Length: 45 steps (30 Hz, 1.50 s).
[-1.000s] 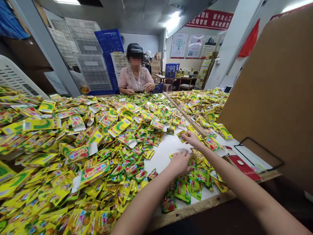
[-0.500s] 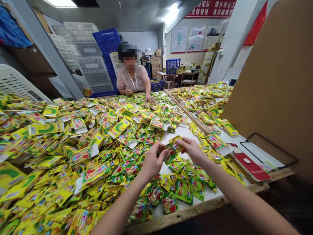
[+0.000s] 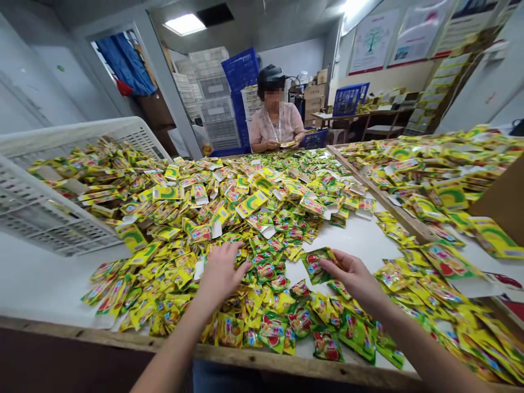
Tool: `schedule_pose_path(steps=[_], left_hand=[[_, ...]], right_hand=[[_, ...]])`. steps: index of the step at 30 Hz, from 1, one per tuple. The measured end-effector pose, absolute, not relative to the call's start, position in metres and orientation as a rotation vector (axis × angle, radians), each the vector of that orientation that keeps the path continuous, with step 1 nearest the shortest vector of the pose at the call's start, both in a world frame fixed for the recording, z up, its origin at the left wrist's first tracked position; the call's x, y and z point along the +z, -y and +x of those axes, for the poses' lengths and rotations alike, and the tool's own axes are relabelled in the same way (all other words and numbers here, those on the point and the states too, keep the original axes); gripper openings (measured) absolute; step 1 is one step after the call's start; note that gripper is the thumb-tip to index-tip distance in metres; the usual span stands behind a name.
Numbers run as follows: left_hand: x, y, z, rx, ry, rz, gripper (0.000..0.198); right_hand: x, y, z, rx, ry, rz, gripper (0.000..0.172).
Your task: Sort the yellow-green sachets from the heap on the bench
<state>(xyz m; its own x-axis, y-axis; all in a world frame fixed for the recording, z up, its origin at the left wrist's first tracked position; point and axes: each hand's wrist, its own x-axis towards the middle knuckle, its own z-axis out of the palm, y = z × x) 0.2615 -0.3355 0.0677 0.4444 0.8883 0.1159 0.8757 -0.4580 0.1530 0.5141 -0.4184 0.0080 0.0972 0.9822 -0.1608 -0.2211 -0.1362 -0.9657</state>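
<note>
— The fingers [image 3: 333,266] of the right hand [image 3: 355,275] pinch a green sachet [image 3: 315,263] above the tabletop [image 3: 360,240]?
— Yes – the left hand [image 3: 221,273] lies spread on the sachet pile [image 3: 245,218]. Best to lift one sachet only.

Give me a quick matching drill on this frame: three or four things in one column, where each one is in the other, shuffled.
Things:
1. right hand
2. left hand
3. white crate
4. co-worker

Places:
A. seated at the far end of the table
B. pinching a green sachet above the table
C. spread flat on the heap of sachets
D. lying at the table's left side

Pairs: 1-B, 2-C, 3-D, 4-A
</note>
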Motion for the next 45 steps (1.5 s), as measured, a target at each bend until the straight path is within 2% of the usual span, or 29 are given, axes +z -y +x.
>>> schedule_pose_path(steps=[2, 5, 7, 9, 12, 16, 20, 23, 25, 29, 32, 35, 38, 42, 45], left_hand=[[0.069, 0.318, 0.239, -0.054, -1.754, 2.705, 0.048], [0.067, 0.303, 0.229, -0.199, -1.733, 2.741, 0.048], [0.069, 0.305, 0.234, -0.054, -1.703, 2.801, 0.047], [0.075, 0.316, 0.244, 0.334, -1.638, 2.884, 0.047], [0.077, 0.339, 0.263, 0.888, -1.189, 2.891, 0.043], [0.055, 0.362, 0.291, 0.937, -0.617, 2.746, 0.045], [0.038, 0.366, 0.308, 0.889, -0.723, 2.308, 0.049], [0.041, 0.364, 0.314, 0.728, -0.815, 1.871, 0.044], [0.043, 0.363, 0.32, 0.596, -0.8, 1.763, 0.049], [0.036, 0.36, 0.33, 0.562, -0.873, 1.759, 0.063], [0.027, 0.356, 0.331, 0.628, -0.985, 1.771, 0.068], [0.022, 0.356, 0.329, 0.703, -1.184, 1.991, 0.065], [0.018, 0.361, 0.327, 0.748, -1.259, 2.234, 0.06], [0.014, 0.368, 0.325, 0.915, -1.197, 2.399, 0.052], [0.011, 0.369, 0.322, 0.982, -1.2, 2.471, 0.048]], right_hand=[[0.007, 0.417, 0.513, 1.347, 0.894, -1.206, 0.041], [0.006, 0.411, 0.506, 1.414, 0.923, -1.153, 0.04], [0.007, 0.408, 0.504, 1.459, 0.876, -1.089, 0.038], [0.011, 0.408, 0.506, 1.522, 0.777, -1.014, 0.035], [0.021, 0.414, 0.508, 1.693, 0.673, -0.911, 0.032], [0.031, 0.427, 0.5, 1.824, 0.779, -0.817, 0.035], [0.031, 0.433, 0.496, 1.535, 0.966, -0.956, 0.035], [0.034, 0.434, 0.496, 1.189, 1.203, -1.111, 0.023], [0.037, 0.436, 0.492, 1.036, 1.424, -1.193, 0.014], [0.048, 0.439, 0.485, 0.926, 1.708, -1.291, 0.014], [0.057, 0.44, 0.494, 0.996, 1.727, -1.233, 0.012], [0.065, 0.435, 0.503, 0.974, 1.37, -1.156, 0.014], [0.064, 0.425, 0.498, 0.697, 1.017, -1.157, 0.018], [0.052, 0.416, 0.481, 0.353, 1.124, -1.268, 0.013], [0.049, 0.417, 0.481, 0.334, 1.327, -1.305, 0.012]])
